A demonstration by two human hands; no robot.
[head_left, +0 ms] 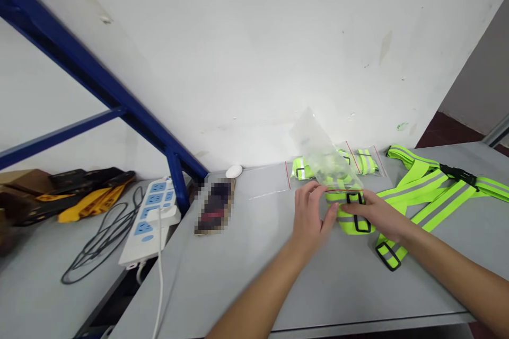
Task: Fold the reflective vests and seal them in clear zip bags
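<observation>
Head view. Both hands meet over the middle of the grey desk (246, 275), toward its far edge by the wall. The left hand (310, 217) pinches the red-lined mouth of a clear plastic bag (318, 153), thumb and fingers closed on the near lip. The right hand (377, 214) is closed around a folded neon-yellow reflective strap (348, 222) with black buckles. The strap's leading end sits at the bag mouth, partly inside it. The bag's long axis runs from the hands up and away toward the wall, its far end lifted off the desk. The strap bundle lies directly between the two hands, touching both; the right hand covers its right end.

Surroundings. An unfolded reflective vest (437, 190) lies spread just right of the right hand, reaching the desk's right edge. Two filled bags (360, 161) lie flat behind the hands, near the far edge. An empty flat bag (266, 180) rests left of them. A blurred dark object (214, 206) and a small white puck (234, 171) sit at the desk's far-left corner. On a neighbouring surface to the left lie a white power strip (153, 212), black cable and yellow-black tools (91, 198), beneath a blue steel frame (119, 100).
</observation>
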